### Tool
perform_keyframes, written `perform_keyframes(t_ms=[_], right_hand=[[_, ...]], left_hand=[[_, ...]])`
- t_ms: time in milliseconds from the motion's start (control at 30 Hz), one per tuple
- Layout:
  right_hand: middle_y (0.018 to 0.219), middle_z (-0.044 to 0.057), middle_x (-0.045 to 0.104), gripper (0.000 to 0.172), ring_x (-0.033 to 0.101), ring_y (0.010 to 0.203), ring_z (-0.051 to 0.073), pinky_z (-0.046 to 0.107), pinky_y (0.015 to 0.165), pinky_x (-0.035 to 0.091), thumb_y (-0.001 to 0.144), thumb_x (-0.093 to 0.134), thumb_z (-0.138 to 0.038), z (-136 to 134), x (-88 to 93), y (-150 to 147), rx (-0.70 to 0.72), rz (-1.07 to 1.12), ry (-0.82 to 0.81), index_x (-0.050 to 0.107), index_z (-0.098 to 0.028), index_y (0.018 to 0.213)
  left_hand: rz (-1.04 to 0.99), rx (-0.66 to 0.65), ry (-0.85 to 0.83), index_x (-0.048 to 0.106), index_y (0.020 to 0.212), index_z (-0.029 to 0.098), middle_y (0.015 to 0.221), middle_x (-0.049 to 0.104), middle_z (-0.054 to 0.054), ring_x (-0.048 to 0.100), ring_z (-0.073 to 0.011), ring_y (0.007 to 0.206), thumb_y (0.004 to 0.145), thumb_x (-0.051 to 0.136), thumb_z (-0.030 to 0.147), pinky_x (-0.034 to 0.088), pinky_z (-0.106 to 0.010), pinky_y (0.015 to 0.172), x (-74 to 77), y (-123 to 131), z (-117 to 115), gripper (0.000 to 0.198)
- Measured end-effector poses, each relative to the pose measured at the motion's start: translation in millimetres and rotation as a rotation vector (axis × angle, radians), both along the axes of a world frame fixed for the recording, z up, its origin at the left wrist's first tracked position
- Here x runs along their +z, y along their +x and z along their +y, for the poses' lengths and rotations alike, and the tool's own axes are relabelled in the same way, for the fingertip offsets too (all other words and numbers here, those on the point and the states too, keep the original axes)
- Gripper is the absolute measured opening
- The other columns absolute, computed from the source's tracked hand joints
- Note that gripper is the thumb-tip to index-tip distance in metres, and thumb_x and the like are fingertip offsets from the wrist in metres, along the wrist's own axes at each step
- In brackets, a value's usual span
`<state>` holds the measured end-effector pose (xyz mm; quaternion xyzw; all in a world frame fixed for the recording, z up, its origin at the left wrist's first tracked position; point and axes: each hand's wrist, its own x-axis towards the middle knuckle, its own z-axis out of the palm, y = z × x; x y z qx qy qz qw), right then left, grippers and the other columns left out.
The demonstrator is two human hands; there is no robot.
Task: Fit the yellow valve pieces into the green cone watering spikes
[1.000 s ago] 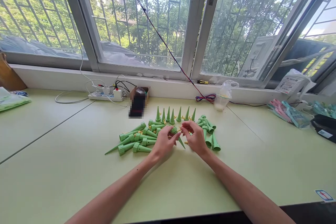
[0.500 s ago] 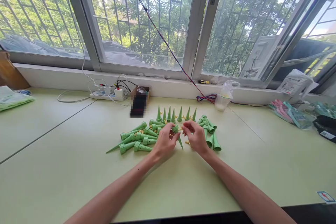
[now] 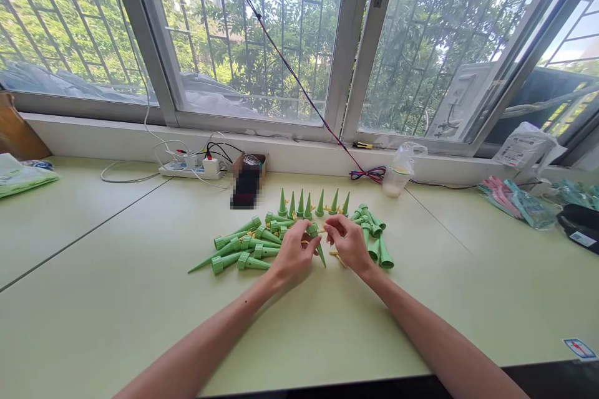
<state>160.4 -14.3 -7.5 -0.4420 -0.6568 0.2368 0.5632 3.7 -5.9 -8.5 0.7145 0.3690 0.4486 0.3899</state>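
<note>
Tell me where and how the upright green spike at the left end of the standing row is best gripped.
Probably low on the left-end spike, just above its wide base, coming from the left: it tapers upward, and the next spike stands to its right.

The held green spike (image 3: 321, 255), a slim plastic cone with a ridged cap, slants in the left hand (image 3: 296, 250), its cap far and its pointed tip near and slightly right. A small yellow piece (image 3: 322, 230) sits between the fingertips of the right hand (image 3: 350, 244), just right of the cap; whether it touches is too small to tell. Beyond, seven upright green cones (image 3: 320, 204) stand in a row, tips up. To the left, capped green spikes (image 3: 226, 262) lie heaped on their sides; to the right, more green cones (image 3: 385, 254) lie clustered, some wide ends facing near.
</note>
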Motion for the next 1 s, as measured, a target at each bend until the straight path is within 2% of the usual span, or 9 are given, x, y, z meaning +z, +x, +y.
perform_keyframes(t_ms=[200, 733, 1000], right_hand=[[0.069, 0.000, 0.058, 0.016, 0.053, 0.051, 0.013, 0.024, 0.050, 0.045, 0.089, 0.053, -0.033, -0.2, 0.7, 1.5, -0.013, -0.034, -0.012, 0.057, -0.019, 0.082], [0.062, -0.002, 0.056, 0.023, 0.046, 0.051, 0.012, 0.023, 0.050, 0.037, 0.091, 0.051, -0.035, -2.6, 3.4, 3.7, -0.064, -0.159, -0.005, 0.058, -0.018, 0.078], [0.061, -0.002, 0.055, 0.026, 0.049, 0.053, 0.013, 0.022, 0.051, 0.036, 0.093, 0.049, -0.037, -2.4, 3.2, 3.4, -0.076, -0.182, 0.002, 0.059, -0.019, 0.077]], left_hand=[[0.017, -0.043, 0.017, 0.051, 0.089, 0.017, 0.080, 0.058, -0.002, 0.063, -0.0140, 0.057, 0.083, 0.058, 0.037, 0.053, -0.027, 0.051, 3.1, 0.7, -2.2, 0.021], [0.065, -0.032, 0.074, 0.053, 0.090, 0.018, 0.080, 0.056, -0.002, 0.061, -0.0140, 0.058, 0.084, 0.057, 0.034, 0.051, -0.027, 0.054, 0.7, 0.5, -2.6, 0.019], [0.055, -0.019, 0.088, 0.055, 0.092, 0.018, 0.076, 0.058, -0.002, 0.060, -0.0150, 0.060, 0.081, 0.059, 0.034, 0.050, -0.026, 0.053, 1.1, 0.1, -2.9, 0.020]])
